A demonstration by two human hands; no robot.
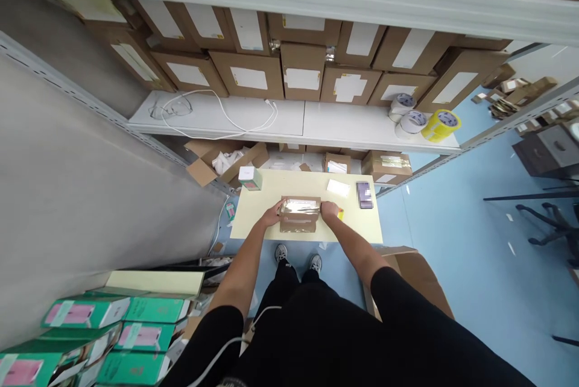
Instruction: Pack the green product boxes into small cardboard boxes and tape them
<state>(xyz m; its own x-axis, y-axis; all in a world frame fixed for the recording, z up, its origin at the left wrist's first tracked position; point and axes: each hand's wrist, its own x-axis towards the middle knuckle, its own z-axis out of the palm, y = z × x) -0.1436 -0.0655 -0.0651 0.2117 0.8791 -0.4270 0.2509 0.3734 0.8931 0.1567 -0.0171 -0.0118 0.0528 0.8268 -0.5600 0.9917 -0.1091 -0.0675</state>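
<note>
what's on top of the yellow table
On the table: a small green box, white paper, a phone, and a cardboard box between the left hand and right hand. A yellow thing beside the right hand is partly covered; anything under the cardboard box is hidden.

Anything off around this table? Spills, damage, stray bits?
Mostly litter: pale scraps dot the floor on the right, and a small green item lies left of the table, perhaps dropped. A white cable sprawls loosely across the shelf. No spill visible; the cardboard being held is too small here to judge for damage.
</note>
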